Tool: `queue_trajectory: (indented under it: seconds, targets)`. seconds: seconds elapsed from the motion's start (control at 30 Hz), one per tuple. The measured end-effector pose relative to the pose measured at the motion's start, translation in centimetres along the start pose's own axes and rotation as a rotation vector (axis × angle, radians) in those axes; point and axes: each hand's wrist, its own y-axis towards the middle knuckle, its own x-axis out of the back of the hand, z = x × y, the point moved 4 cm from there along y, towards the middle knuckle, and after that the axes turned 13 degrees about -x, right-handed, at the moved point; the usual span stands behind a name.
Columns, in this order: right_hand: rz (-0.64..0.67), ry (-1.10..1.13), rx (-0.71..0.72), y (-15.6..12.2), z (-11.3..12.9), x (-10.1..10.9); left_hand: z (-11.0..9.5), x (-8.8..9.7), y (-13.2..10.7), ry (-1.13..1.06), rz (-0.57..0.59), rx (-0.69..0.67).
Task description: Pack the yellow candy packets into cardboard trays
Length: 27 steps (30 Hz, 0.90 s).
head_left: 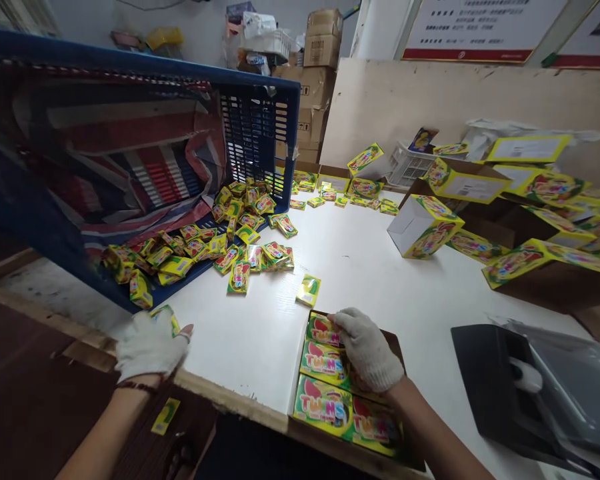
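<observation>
My left hand [153, 343], in a white knit glove, is at the table's front edge. Its fingers are closed around a small yellow-green packet [169, 320], partly hidden behind the glove. My right hand [367, 350], gloved too with bare fingertips, reaches over an open carton [400, 353] holding rows of "TWINS" packets [323, 360]. Its fingertips grip a packet [320, 330] at the carton's far end; the glove covers part of the contents. Just beyond the carton lies a single loose packet [309, 291].
A blue plastic crate [260, 83] lies tipped on its side at left, packets [195, 247] spilling from it. Printed display boxes [425, 227] are piled at right. A black tape dispenser [500, 380] sits at near right. One packet [165, 416] lies below the table edge.
</observation>
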Motion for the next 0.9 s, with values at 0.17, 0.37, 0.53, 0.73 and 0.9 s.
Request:
queue_trajectory:
  seconds: [0.17, 0.37, 0.53, 0.73, 0.9]
  targets:
    - [-0.197, -0.360, 0.078, -0.8, 1.8, -0.8, 0.3, -1.8, -0.7, -0.120, -0.034, -0.023]
    - [-0.055, -0.342, 0.237, -2.7, 1.4, -1.7, -7.0, -1.4, -2.2, -1.090, -0.254, -0.142]
    - [0.063, 0.132, -0.028, -3.6, 1.8, 0.3, -15.0, 3.1, -5.4, -1.185, -0.508, -0.486]
    - [0.074, 0.816, -0.308, -5.3, 3.3, 5.9, -22.1, 7.3, -8.7, -1.187, -0.604, -0.885]
    - [0.074, 0.586, -0.366, -6.8, 1.5, 9.3, -24.5, 7.3, -8.2, -1.468, 0.063, -0.820]
